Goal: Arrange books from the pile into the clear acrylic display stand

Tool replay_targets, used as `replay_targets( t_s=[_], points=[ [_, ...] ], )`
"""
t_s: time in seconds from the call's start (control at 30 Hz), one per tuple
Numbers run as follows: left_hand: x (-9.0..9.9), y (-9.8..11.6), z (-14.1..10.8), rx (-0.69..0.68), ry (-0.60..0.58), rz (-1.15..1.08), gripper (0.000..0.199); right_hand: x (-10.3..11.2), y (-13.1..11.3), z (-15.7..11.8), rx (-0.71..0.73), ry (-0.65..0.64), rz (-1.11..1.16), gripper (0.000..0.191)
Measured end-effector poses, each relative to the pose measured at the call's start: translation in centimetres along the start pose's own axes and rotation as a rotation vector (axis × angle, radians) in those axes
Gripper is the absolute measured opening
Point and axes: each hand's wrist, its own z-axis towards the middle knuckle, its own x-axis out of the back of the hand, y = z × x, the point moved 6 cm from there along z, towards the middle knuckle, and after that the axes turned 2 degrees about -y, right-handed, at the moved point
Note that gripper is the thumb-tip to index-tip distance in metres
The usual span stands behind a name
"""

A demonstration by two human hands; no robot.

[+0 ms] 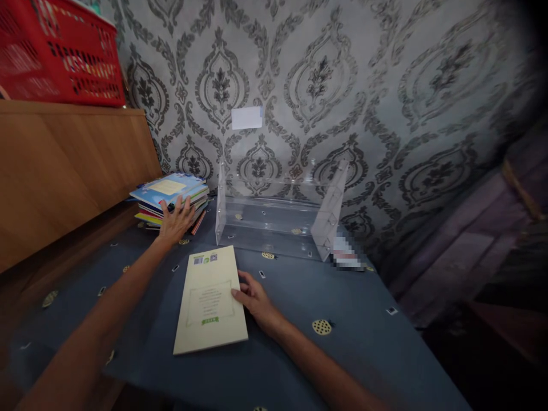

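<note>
A pale cream book (205,331) lies on the dark blue tablecloth with its printed panel and barcode facing up. My right hand (257,302) grips its right edge, thumb on top and fingers at the side. Farther back on the left, my left hand (175,221) rests with spread fingers against the front of a stack of books (154,191). The topmost book there has a light blue cover. Behind the cream book stands a clear plastic rack (274,222) with tiered shelves and stepped side panels. No books are visible on its shelves.
A wooden cabinet (72,165) borders the left side, with a red plastic basket (85,63) on top. Patterned wallpaper (321,74) rises behind the rack. Right of the rack lies a pixelated item (349,254). A purplish curtain (462,240) hangs beyond the table's right edge.
</note>
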Motion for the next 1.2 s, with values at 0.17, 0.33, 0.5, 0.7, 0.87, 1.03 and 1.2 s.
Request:
replay_targets(
  t_s=[0.17,0.33,0.5,0.7,0.87,1.03,1.2],
  points=[
    [-0.1,0.5,1.0,0.023,-0.009,0.021,0.049,-0.1,-0.1,-0.1,0.005,0.0,0.004,0.071],
    [1.1,0.9,1.4,0.044,-0.038,0.051,0.045,0.1,0.1,0.0,0.014,0.016,0.029,0.067],
    [3.0,2.8,-1.2,0.075,-0.044,-0.012,0.038,0.9,0.4,-0.1,-0.017,0.038,-0.004,0.061],
    [1.2,7.2,-7.2,0.128,-0.259,-0.256,0.03,3.1,-0.4,-2.8,-0.022,0.156,-0.003,0.075],
    [0.5,11.3,-8.8,0.019,-0.29,-0.482,0.028,4.6,-1.3,-6.2,-0.037,0.252,-0.053,0.075],
    [0.1,14.5,-7.2,-0.046,-0.233,-0.734,0.024,6.7,-2.5,-9.1,-0.036,0.308,-0.314,0.066],
    [-0.7,15.9,-6.2,-0.085,-0.185,-0.863,0.024,8.1,-5.8,-10.4,0.001,0.424,-1.136,0.027]
  ],
)
